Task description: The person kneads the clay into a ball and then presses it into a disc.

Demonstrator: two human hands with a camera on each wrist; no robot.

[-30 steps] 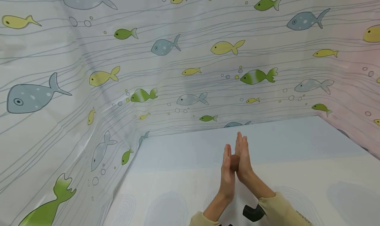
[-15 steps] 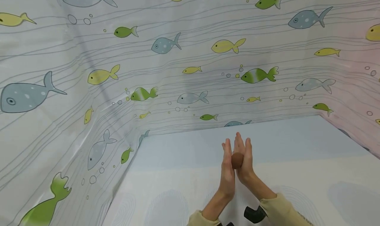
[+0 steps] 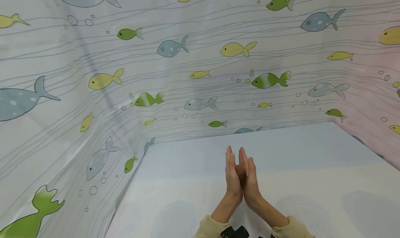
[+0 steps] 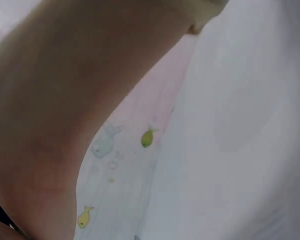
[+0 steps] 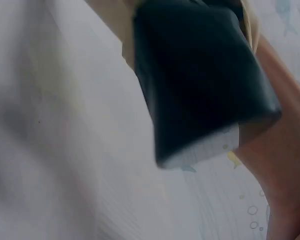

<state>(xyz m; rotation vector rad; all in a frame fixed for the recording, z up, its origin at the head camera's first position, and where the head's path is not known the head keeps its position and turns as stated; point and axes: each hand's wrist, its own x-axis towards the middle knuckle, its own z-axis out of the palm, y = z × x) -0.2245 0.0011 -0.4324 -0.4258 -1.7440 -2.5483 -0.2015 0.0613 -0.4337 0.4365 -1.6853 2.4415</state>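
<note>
A brown ball (image 3: 241,173) sits between my two palms in the head view, mostly covered by them. My left hand (image 3: 232,178) presses it from the left, its fingers straight and pointing up and away. Against the other side lies my right hand (image 3: 251,184), also with straight fingers. The heels of both hands come together below the ball. In the left wrist view a bare wrist and forearm (image 4: 65,100) fill the upper left, and the ball is out of sight. A forearm (image 5: 285,165) shows at the right of the right wrist view.
Beneath the hands spreads a pale table surface (image 3: 181,161) with faint oval patterns. Fish-printed sheeting (image 3: 175,78) rises behind it and along both sides. A dark wrist-worn device (image 5: 200,85) blocks much of the right wrist view.
Both hands have shifted slightly left and toward me with the ball between them. The palms slid against each other; the ball showed more half a second ago and is more covered now.
</note>
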